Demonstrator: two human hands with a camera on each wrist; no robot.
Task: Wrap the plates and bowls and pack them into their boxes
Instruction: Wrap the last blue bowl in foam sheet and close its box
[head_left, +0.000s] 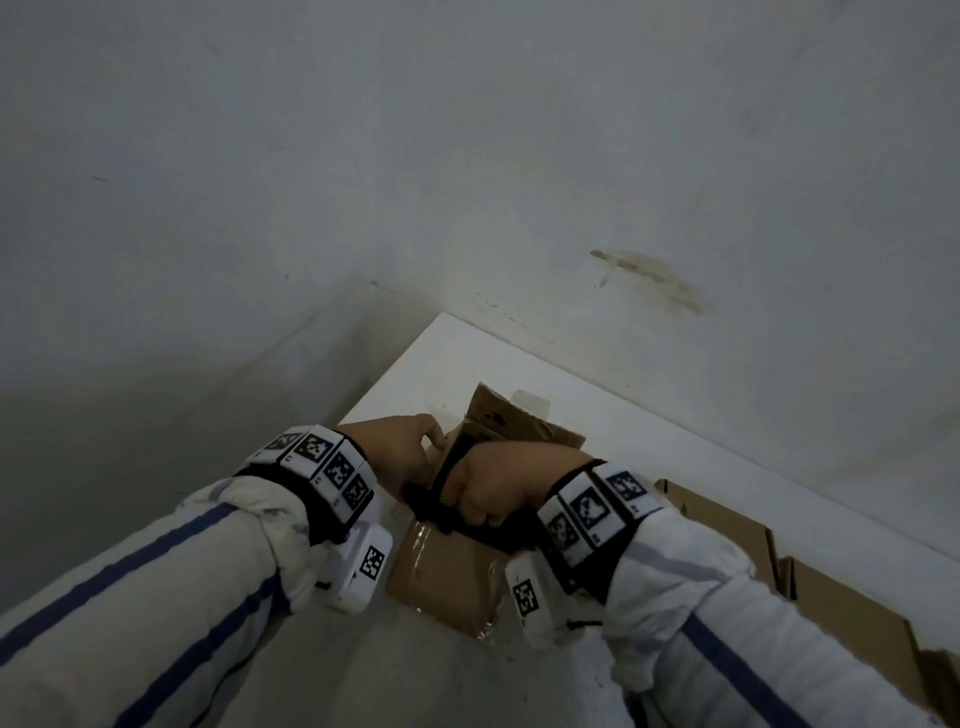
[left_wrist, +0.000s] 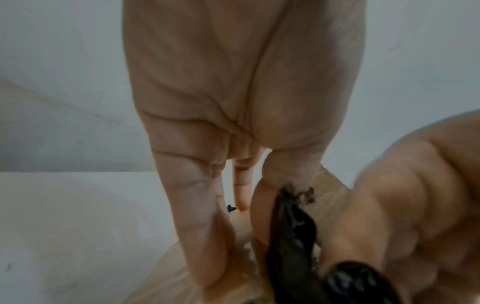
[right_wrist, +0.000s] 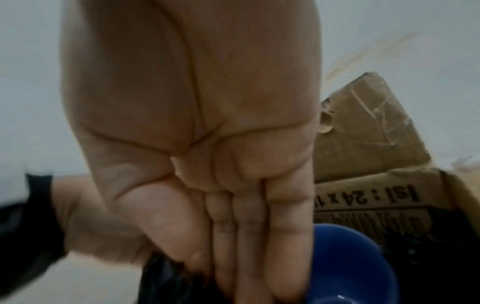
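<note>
A brown cardboard box stands on the white table, its flaps up at the far side. Both hands are over its opening and hold a strip of black plastic wrap. My left hand pinches one end of the black wrap between thumb and fingers. My right hand is a fist round the other part of the black wrap. In the right wrist view a blue bowl sits just under the right fingers, inside the printed box, with black plastic beside it.
Flattened cardboard sheets lie along the table's right side near the wall. A pale grey wall rises close behind the table, and the table's left edge drops off to the floor. A small white object shows behind the box flaps.
</note>
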